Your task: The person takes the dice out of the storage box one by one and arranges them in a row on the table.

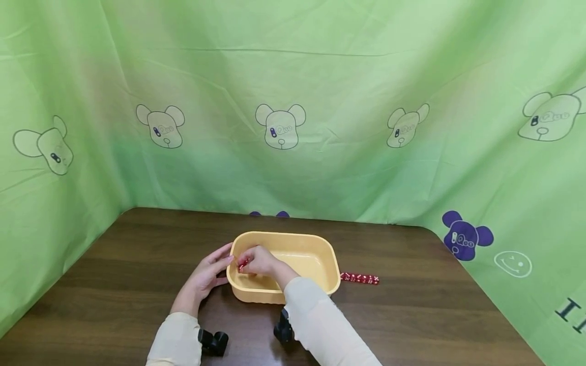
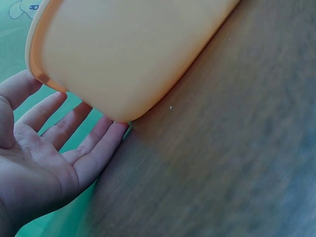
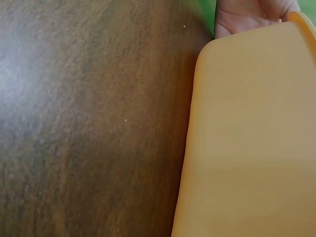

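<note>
Yellow plastic forms the shallow rectangular tub [image 1: 320,254] that stands near the middle of the dark wooden table [image 1: 435,315]. Its left end wall is touched by the left hand [image 1: 206,277], whose fingers [image 2: 94,143] are seen straight and spread against the outside of the tub. Inside the tub, at its left end, a few small red dice [image 1: 242,263] are pinched by the curled fingers of the right hand [image 1: 261,262]; whether other things lie on the tub's floor beneath that hand cannot be told. A row of further red dice [image 1: 360,278] lies on the table just beside the tub's right end. Green printed cloth [image 1: 293,76] is hung behind the table.
</note>
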Demonstrator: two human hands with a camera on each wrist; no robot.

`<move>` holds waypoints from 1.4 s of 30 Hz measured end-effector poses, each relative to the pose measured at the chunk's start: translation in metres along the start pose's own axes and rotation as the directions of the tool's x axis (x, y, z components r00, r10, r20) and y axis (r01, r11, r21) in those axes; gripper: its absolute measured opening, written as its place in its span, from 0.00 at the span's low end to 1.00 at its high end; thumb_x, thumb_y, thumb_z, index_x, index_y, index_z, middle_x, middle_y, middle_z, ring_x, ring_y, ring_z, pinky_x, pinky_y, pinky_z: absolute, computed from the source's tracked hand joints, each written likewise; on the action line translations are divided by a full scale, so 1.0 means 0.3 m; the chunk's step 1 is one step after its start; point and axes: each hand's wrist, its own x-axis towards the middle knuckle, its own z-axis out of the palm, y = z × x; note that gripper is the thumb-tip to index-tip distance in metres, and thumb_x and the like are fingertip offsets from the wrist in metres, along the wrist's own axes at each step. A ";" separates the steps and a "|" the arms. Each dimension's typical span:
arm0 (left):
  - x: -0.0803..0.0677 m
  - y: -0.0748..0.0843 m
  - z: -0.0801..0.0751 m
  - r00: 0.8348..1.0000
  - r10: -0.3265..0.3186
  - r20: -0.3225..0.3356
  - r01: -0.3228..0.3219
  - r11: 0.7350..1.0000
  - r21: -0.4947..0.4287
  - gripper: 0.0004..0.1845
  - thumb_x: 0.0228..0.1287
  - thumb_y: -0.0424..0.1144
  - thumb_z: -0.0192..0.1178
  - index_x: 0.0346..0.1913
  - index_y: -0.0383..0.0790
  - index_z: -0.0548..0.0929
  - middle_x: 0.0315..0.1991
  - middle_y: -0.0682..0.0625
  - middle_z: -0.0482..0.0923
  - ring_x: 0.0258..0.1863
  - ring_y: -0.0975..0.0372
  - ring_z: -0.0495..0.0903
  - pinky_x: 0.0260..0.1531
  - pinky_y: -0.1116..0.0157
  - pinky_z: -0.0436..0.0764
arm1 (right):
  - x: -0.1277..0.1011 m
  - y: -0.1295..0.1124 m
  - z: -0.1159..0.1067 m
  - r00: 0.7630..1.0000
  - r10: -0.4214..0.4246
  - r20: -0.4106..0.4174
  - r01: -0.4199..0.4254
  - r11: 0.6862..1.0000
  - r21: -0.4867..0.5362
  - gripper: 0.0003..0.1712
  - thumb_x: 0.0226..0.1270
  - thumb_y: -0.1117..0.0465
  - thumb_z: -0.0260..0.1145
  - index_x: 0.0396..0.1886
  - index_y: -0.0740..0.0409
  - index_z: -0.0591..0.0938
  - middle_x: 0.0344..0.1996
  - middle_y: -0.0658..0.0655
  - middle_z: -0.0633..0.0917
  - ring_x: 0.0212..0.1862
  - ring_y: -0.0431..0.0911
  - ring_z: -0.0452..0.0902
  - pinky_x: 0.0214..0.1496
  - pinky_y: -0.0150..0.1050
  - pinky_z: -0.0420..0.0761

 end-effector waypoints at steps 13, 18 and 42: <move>0.003 -0.003 0.002 1.000 0.004 -0.006 -0.004 1.000 0.019 0.26 0.61 0.34 0.50 0.63 0.40 0.60 0.58 0.39 0.59 0.48 0.53 0.69 0.38 0.56 0.73 | -0.006 0.000 0.003 1.000 -0.022 -0.005 0.022 0.993 -0.118 0.05 0.44 0.74 0.65 0.25 0.66 0.80 0.15 0.47 0.74 0.16 0.36 0.65 0.17 0.27 0.65; 0.002 -0.004 0.003 1.000 0.005 -0.004 -0.005 1.000 0.017 0.27 0.60 0.35 0.50 0.63 0.40 0.59 0.58 0.39 0.60 0.48 0.52 0.69 0.38 0.56 0.73 | -0.005 0.003 0.005 1.000 -0.021 -0.004 0.020 0.987 -0.156 0.05 0.43 0.73 0.66 0.23 0.64 0.80 0.15 0.46 0.73 0.18 0.36 0.64 0.19 0.26 0.65; 0.005 -0.010 0.001 1.000 0.002 -0.013 -0.002 1.000 0.008 0.27 0.60 0.34 0.51 0.63 0.39 0.59 0.58 0.39 0.59 0.51 0.49 0.66 0.38 0.55 0.72 | -0.032 -0.011 -0.063 1.000 -0.022 0.000 0.022 0.997 -0.075 0.08 0.45 0.76 0.62 0.29 0.69 0.81 0.21 0.56 0.81 0.23 0.47 0.75 0.24 0.35 0.75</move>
